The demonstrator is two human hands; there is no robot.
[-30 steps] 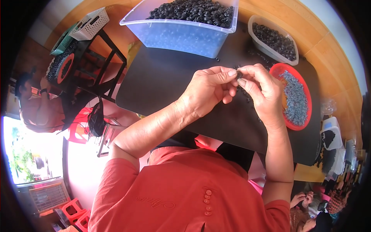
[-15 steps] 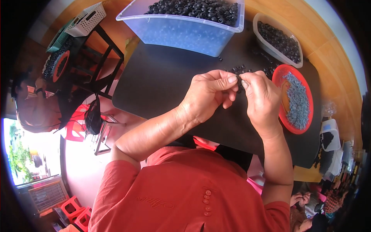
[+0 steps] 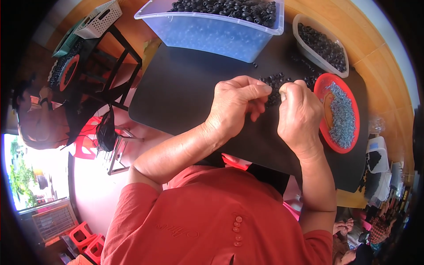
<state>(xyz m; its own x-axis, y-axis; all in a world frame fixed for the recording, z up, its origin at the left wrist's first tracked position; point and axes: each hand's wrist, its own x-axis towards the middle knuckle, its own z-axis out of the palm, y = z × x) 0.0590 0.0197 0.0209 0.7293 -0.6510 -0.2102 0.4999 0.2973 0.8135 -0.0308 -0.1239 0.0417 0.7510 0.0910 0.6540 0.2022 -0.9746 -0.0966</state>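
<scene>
My left hand [image 3: 234, 104] is held over the dark table [image 3: 185, 92], thumb and forefinger pinched together; whatever is between them is hidden or too small to name. A small gap to its right, my right hand [image 3: 301, 115] is closed, thumb pressed to the bent fingers, and its contents do not show either. Just beyond the fingertips lies a loose pile of small black ring-like parts [image 3: 276, 81]. Beside my right hand, a red oval plate [image 3: 321, 88] carries a heap of tiny grey-blue pieces [image 3: 342, 117].
A large translucent tub [image 3: 207, 39] full of black parts stands at the table's far side. To its right sits a smaller clear tub [image 3: 304, 46] of similar parts. At far left another person [image 3: 42, 119] works at a dark-framed table with baskets [image 3: 99, 20]. Red stools [image 3: 84, 236] stand lower left.
My two hands, which met at the fingertips around a small dark piece, have parted slightly. The right hand's fingers have curled in more. The view has shifted a little.
</scene>
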